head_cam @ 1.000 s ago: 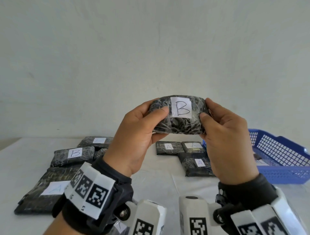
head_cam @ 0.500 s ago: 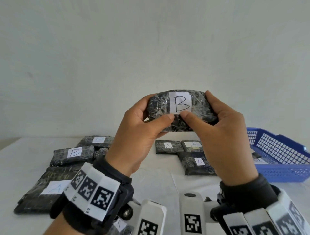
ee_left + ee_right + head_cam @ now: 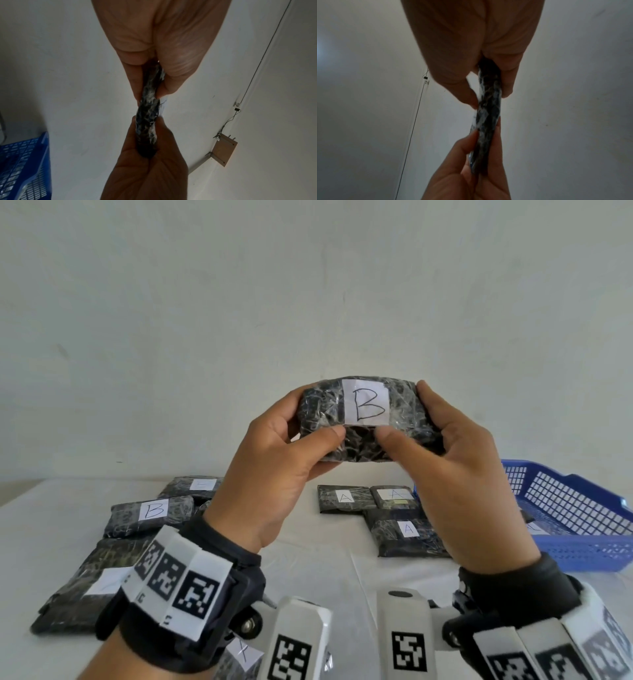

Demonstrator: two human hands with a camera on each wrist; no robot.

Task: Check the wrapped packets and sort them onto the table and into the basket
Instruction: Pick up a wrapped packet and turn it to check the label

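Your left hand (image 3: 274, 453) pinches the left end of the packet (image 3: 363, 419), thumb on the near face and the fingers curled round behind; your right hand (image 3: 459, 474) does the same at the right end, thumb tip pressing just under the white label (image 3: 368, 405) marked B. The packet sits up in the air between them, above the middle of the table (image 3: 325, 570), label toward you.

The wrist views show it edge-on: it's thin, and it bows between your two grips, so judge it soft and light, not a stiff slab. The wrap looks glossy and crinkled, likely a bit slippery, so keep pads flat on both faces and not on a corner. Hold by the short ends, as now, and the label stays readable.

Below, three packets marked A (image 3: 407, 537) lie flat at the centre right, just beside the blue basket (image 3: 582, 508) at the far right. A stack of unsorted packets (image 3: 147, 517) sits at the left, one showing a B. One-handed carry looks fine if you pinch mid-edge.
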